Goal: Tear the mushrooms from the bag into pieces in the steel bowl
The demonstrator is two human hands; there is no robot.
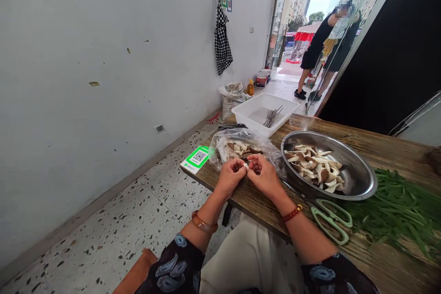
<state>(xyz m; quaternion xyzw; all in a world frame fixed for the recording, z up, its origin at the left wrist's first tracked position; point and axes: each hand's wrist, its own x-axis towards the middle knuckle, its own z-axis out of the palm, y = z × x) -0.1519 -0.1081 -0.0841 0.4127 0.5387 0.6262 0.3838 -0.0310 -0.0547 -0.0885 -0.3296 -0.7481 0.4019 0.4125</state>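
Note:
Close together above the table's near edge, my left hand [231,175] and my right hand [262,173] pinch a small white piece of mushroom [245,166] between their fingertips. Right behind them lies an open clear plastic bag [220,140] with more brown-and-white mushrooms [237,148] inside. To the right of my right hand stands a steel bowl [358,170], partly filled with torn mushroom strips [319,167]. Scissors with green handles [332,220] rest below the bowl, their blades partly hidden by it and my arm.
Green leafy vegetables [396,211] lie on the wooden table [389,147] right of the bowl. A white tub [253,115] with metal skewers [273,116] stands at the far end. A QR-code card [196,158] sits at the left edge. Another person [317,46] stands at the glass door.

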